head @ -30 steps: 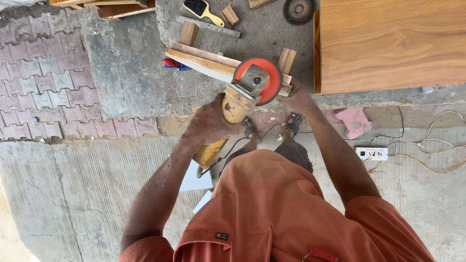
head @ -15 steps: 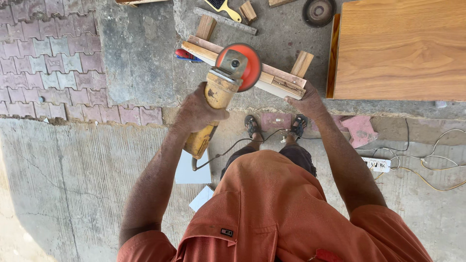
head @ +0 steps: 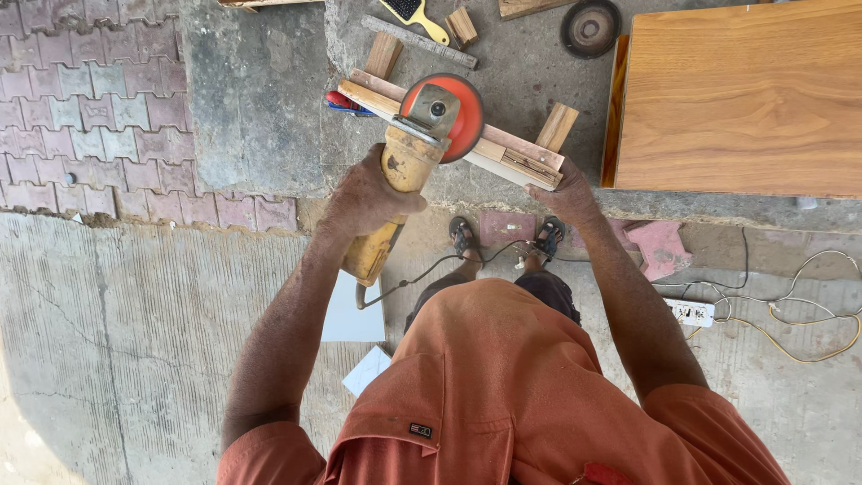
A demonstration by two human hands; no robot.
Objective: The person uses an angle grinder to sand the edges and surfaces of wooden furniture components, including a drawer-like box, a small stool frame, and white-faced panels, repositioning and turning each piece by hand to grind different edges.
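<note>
Gripped the angle grinder (head: 406,171) with the left hand (head: 364,193), fingers wrapped fully around the yellow body and thumb closed over the top; judged a firm one-handed power grip, needed to control the tool's weight and pull. Tilted the tool so that the orange sanding disc (head: 460,115) met the upper face of the stacked wooden strips (head: 507,153) near their middle.

Pressed down on the near end of the strips with the right hand (head: 564,193), fingers bunched over the end grain and palm facing down; could not tell how far the thumb wrapped underneath. Held there, apparently, to stop the strips sliding or chattering under the disc, well apart from the disc itself.

Laid the strips diagonally across two short wooden blocks (head: 383,54), one near each end, on the concrete ledge (head: 260,108). Raised in this way, seemingly to keep the disc off the concrete and give the edge clearance.

Stood with both sandalled feet (head: 462,235) just below the ledge, directly under the work, body bent forward over it.

Ran the grinder's cord (head: 431,268) back from the handle and down past the legs, away from the disc. Left a white power strip (head: 690,312) on the ground to the right.

Kept a large wooden panel (head: 736,99) just beside the strips, a yellow-handled brush (head: 417,13) and a spare disc (head: 590,27) beyond them.
</note>
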